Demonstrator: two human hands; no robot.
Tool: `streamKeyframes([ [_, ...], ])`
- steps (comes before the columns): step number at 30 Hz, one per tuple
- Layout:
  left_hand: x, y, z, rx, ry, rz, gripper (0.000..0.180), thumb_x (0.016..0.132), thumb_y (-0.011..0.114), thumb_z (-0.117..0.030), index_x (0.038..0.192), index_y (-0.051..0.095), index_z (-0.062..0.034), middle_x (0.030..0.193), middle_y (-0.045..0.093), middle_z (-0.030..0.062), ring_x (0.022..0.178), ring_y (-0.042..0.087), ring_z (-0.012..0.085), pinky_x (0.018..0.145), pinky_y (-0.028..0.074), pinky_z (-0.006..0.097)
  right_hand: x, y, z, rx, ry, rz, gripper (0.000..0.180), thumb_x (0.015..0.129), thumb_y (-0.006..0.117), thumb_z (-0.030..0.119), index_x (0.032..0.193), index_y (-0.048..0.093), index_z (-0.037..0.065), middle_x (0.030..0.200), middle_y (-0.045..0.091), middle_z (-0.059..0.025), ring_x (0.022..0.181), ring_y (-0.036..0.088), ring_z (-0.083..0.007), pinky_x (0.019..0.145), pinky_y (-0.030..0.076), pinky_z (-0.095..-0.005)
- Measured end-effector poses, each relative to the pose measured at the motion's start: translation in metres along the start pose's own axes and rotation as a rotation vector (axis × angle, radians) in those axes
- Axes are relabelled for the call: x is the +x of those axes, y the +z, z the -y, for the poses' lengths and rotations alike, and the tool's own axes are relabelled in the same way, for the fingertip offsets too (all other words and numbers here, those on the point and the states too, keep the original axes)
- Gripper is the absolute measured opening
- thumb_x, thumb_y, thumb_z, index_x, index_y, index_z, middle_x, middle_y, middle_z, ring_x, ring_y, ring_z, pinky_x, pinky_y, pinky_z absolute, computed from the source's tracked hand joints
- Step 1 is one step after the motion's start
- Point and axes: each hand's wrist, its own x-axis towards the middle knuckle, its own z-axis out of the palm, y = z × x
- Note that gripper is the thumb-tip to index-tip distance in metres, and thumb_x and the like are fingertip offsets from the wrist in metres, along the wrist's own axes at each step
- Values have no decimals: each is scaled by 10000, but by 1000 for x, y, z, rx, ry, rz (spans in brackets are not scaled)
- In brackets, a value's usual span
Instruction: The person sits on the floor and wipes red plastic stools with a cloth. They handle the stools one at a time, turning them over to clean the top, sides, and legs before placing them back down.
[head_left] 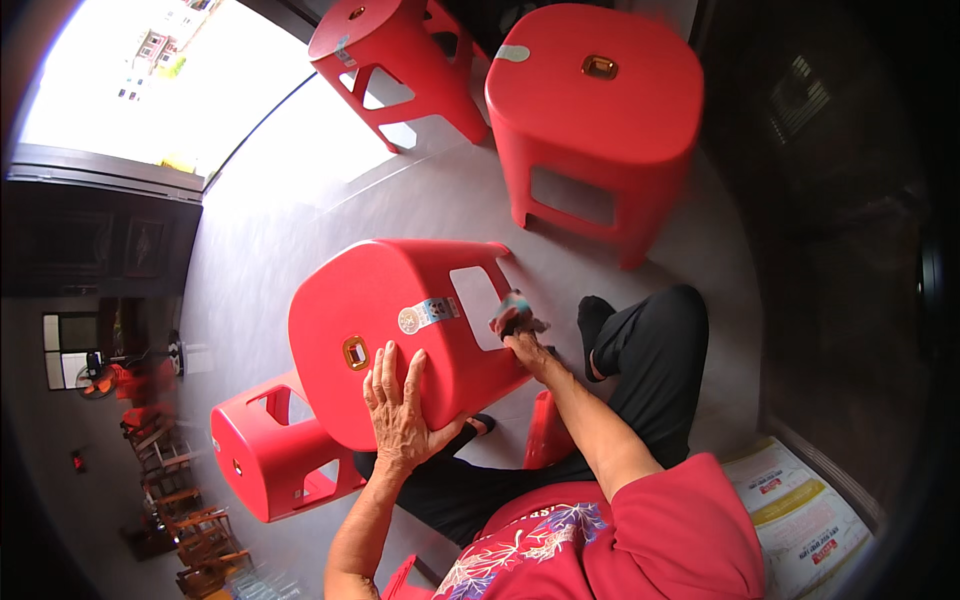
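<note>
So the nearest thing to a container I can spot is a white-and-yellow printed package (pixel 800 515) on the floor to the person's right, and I can't see what's in it. The red stool (pixel 330 310) being worked on is right in front of the person, a bit to their left, with two more red stools beyond it and another just beside it on the left. Its seat faces up and leftward, with the gold-rimmed hole showing, and its legs run off to the right, so the seat-to-legs line goes roughly left to right. Can't tell if all the legs touch the floor. The left hand (pixel 402 425) lies flat on the seat's near edge, fingers a little spread, thumb out wide. The right hand (pixel 528 348) has its fingers bunched around a crumpled, multicoloured cloth (pixel 513 312), kinda blurry, by the opening in the stool's side.
</note>
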Motion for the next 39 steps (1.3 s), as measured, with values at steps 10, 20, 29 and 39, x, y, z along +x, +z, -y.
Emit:
streamKeyframes([
  [10, -2, -2, -3, -4, -11, 14, 975, 604, 775, -463, 1405, 357, -97, 1486, 226, 229, 1365, 221, 420, 1076, 203, 537, 48, 4, 36, 38, 112, -100, 196, 901, 471, 279, 993, 503, 108, 692, 539, -27, 634, 565, -133, 542, 426, -291],
  [20, 0, 2, -5, 17, -13, -9, 957, 600, 768, -464, 1394, 377, -99, 1489, 237, 220, 1364, 237, 410, 1077, 220, 527, 117, 11, 149, 487, -49, -221, 527, 883, 494, 369, 1367, 450, 165, 765, 462, -36, 591, 463, -116, 361, 378, -299],
  [29, -2, 2, -3, 18, 0, -38, 970, 614, 764, -507, 1409, 375, -110, 1479, 254, 215, 1362, 241, 396, 1073, 210, 516, 42, 22, 202, 193, -384, -69, 367, 935, 395, 90, 1278, 523, 93, 1317, 502, -125, 1170, 496, -286, 1040, 322, -425],
  [39, -5, 2, -1, -82, -1, -70, 943, 661, 729, -560, 1411, 378, -108, 1489, 257, 198, 1370, 242, 373, 1087, 202, 501, -75, 11, 142, -426, -432, -49, 525, 930, 502, 170, 1431, 357, 111, 1254, 448, -282, 1170, 466, -445, 954, 437, -432],
])
